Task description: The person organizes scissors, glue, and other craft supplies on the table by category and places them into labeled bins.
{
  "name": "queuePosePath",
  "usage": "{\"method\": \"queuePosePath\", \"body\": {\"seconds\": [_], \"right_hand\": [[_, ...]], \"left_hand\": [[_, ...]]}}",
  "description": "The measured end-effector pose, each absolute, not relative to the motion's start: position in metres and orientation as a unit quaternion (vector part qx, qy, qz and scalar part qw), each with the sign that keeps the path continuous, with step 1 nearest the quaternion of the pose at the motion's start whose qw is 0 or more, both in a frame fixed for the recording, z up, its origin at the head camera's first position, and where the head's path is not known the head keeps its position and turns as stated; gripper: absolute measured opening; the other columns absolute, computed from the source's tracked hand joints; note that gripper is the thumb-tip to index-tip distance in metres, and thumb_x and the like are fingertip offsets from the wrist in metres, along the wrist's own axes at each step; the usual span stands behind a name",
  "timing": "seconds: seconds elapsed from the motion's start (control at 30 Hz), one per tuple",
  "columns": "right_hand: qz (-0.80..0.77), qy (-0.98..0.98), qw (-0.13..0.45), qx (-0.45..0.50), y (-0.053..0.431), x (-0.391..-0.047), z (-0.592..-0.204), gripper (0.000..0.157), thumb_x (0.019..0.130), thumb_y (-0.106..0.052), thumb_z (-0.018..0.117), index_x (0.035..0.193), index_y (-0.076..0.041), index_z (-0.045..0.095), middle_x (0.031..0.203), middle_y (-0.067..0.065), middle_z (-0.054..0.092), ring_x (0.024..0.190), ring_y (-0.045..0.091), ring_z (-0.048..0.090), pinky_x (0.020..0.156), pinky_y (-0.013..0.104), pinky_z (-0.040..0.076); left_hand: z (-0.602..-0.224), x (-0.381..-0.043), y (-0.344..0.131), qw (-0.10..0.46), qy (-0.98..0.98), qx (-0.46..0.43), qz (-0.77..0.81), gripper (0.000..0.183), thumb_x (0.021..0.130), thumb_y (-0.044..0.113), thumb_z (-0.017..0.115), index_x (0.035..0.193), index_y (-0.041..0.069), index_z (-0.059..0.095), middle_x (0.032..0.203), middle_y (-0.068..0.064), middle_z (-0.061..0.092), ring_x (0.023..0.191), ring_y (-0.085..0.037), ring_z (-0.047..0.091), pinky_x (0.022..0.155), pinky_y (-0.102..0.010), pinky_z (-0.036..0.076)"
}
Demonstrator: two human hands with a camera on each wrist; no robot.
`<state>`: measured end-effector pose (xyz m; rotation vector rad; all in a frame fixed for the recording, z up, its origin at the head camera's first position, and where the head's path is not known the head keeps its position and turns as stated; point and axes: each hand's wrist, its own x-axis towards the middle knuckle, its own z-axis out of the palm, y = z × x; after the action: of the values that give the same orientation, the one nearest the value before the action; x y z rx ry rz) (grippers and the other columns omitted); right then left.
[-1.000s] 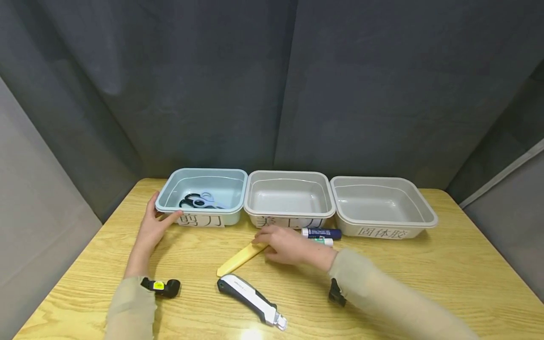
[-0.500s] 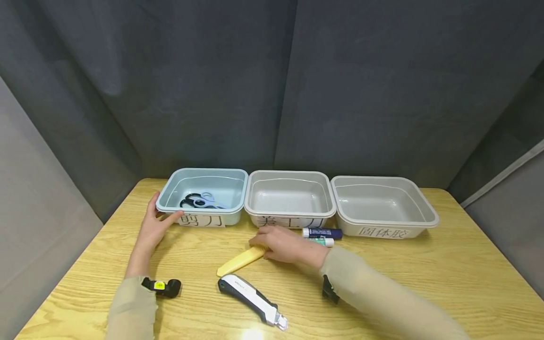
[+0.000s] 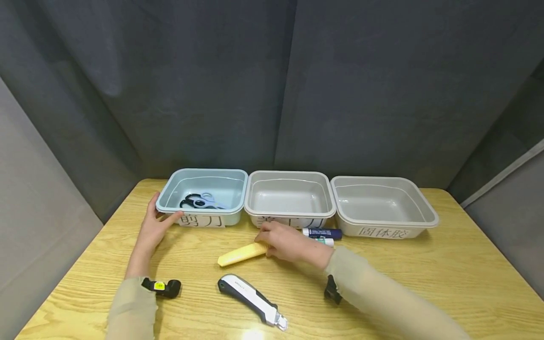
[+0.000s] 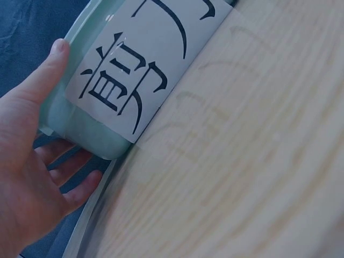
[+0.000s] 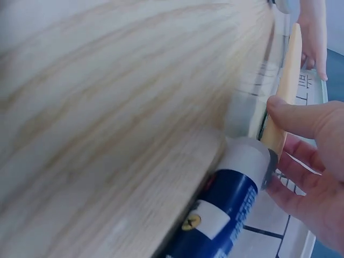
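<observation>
My right hand (image 3: 284,242) pinches one end of a yellow utility knife (image 3: 242,254) between thumb and fingers; that end is hidden in the head view. In the right wrist view the knife (image 5: 290,70) runs away from the fingers, close to a blue glue stick (image 5: 215,215) with a white cap. My left hand (image 3: 154,227) holds the front left corner of a light blue bin (image 3: 233,218), its thumb on the front wall and fingers at the side, as the left wrist view shows. Black and lilac scissors (image 3: 206,202) lie inside that bin.
A grey bin (image 3: 290,213) stands in the middle and another grey bin (image 3: 384,222) at the right. A white and black utility knife (image 3: 252,300) lies in front. The dark blue glue stick (image 3: 325,233) and a green and white one (image 3: 326,242) lie before the bins.
The yellow knife's far end has swung up and away from the white and black knife, lying flatter across the view. My right hand has shifted slightly; my left hand has stayed at the bin.
</observation>
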<state>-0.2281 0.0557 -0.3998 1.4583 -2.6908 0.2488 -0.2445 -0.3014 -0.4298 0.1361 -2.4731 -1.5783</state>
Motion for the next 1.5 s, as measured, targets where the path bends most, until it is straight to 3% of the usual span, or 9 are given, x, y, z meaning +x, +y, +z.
{"method": "queuePosePath", "body": {"seconds": [0.2,0.5,0.77,1.1,1.5], "right_hand": [[0.092,-0.871,0.058,0.479,0.062,-0.227,-0.395,0.037,0.073,-0.017,0.074,0.108,-0.013,0.065,0.101,0.002,0.056,0.093,0.015,0.054,0.081,0.027,0.047],[0.079,-0.861,0.089,0.495,0.070,-0.220,-0.383,0.039,0.072,-0.017,0.074,0.110,-0.011,0.064,0.107,0.002,0.060,0.100,0.017,0.054,0.090,0.030,0.045],[0.098,-0.853,0.100,0.502,0.084,-0.219,-0.376,0.041,0.074,-0.015,0.074,0.113,-0.007,0.062,0.104,0.003,0.060,0.098,0.019,0.054,0.086,0.032,0.046],[0.107,-0.846,0.133,0.506,0.103,-0.226,-0.361,0.040,0.074,-0.011,0.074,0.112,-0.010,0.062,0.099,0.000,0.060,0.091,0.016,0.054,0.079,0.029,0.047],[0.094,-0.855,0.162,0.483,0.119,-0.240,-0.342,0.039,0.074,-0.009,0.074,0.111,-0.008,0.064,0.099,0.002,0.062,0.091,0.019,0.056,0.081,0.031,0.047]], "left_hand": [[-0.429,-0.243,-0.301,0.098,-0.840,0.050,-0.531,0.098,0.081,0.036,0.067,0.147,0.017,-0.002,0.149,-0.018,0.019,0.127,-0.036,0.028,0.106,-0.052,0.023],[-0.428,-0.243,-0.302,0.099,-0.841,0.049,-0.529,0.097,0.081,0.036,0.067,0.147,0.017,-0.001,0.149,-0.018,0.019,0.127,-0.036,0.028,0.106,-0.053,0.023],[-0.428,-0.243,-0.301,0.097,-0.841,0.049,-0.530,0.097,0.081,0.036,0.067,0.147,0.018,-0.001,0.149,-0.018,0.018,0.127,-0.036,0.028,0.106,-0.053,0.023],[-0.432,-0.242,-0.304,0.100,-0.839,0.045,-0.533,0.096,0.082,0.034,0.066,0.147,0.019,-0.003,0.149,-0.018,0.019,0.127,-0.036,0.028,0.105,-0.053,0.023],[-0.436,-0.244,-0.308,0.103,-0.843,0.050,-0.526,0.097,0.082,0.036,0.066,0.147,0.019,-0.003,0.149,-0.017,0.019,0.127,-0.036,0.029,0.105,-0.053,0.023]]}}
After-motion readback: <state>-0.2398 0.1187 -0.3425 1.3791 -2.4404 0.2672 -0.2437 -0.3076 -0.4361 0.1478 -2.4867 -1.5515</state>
